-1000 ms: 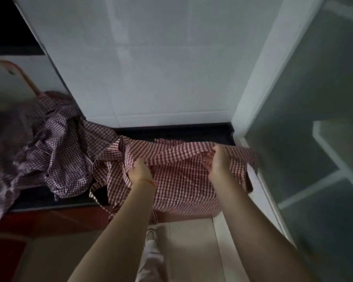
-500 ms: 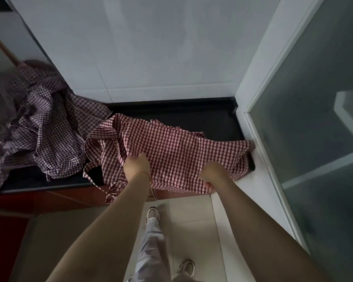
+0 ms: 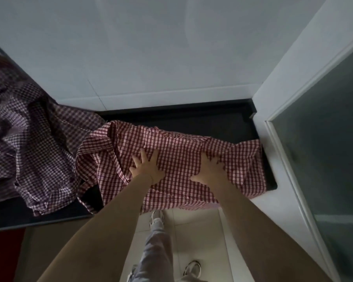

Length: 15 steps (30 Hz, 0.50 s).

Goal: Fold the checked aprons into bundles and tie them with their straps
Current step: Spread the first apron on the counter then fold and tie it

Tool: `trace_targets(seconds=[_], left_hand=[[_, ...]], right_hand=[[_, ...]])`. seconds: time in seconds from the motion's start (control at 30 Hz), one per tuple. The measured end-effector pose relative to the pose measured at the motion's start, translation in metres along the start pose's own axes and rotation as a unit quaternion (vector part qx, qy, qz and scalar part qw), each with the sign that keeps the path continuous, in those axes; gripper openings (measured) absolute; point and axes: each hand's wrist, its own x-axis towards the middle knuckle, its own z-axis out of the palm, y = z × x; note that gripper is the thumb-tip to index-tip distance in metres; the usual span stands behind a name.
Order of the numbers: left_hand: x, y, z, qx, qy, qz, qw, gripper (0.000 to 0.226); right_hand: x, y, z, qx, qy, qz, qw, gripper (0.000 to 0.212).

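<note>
At the counter's [image 3: 202,121] left end we see a heap [image 3: 35,143] of crumpled checked aprons, dim, spilling toward the front edge; how many are in it we cannot tell. Just right of it, touching it, lies the apron [image 3: 181,157] being worked: red-and-white check, spread across the counter's right half, its near hem hanging over the front edge and its right side reaching the counter's right end by the white frame [image 3: 277,110]. A strap [image 3: 118,159] runs down the apron's rumpled left part. Our left hand [image 3: 147,166] lies flat on the apron left of its middle, fingers spread and straight, pressing the cloth, gripping nothing. Our right hand [image 3: 210,169] lies flat on it right of middle, fingers splayed likewise, thumb out to the left, palm down. The two hands are apart, cloth showing between them. Below the front edge, tiled floor [image 3: 196,237], a trouser leg [image 3: 155,255] and two shoes. Far right, a frosted glass door [image 3: 324,149].
</note>
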Motion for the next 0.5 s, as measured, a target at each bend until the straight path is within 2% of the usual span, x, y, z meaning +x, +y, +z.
trace_targets(seconds=[0.3, 0.43, 0.5], left_hand=[[0.059, -0.005, -0.051, -0.025, 0.044, -0.003, 0.999, 0.106], [0.071, -0.009, -0.064, -0.094, 0.066, 0.010, 0.993, 0.108], [0.073, -0.012, -0.067, -0.136, 0.078, 0.017, 0.987, 0.104]], right_hand=[[0.068, -0.025, -0.043, 0.033, 0.084, -0.091, 0.992, 0.113], [0.077, -0.021, -0.055, 0.152, 0.125, -0.121, 0.973, 0.085], [0.071, -0.015, -0.059, 0.190, 0.198, -0.085, 0.958, 0.062]])
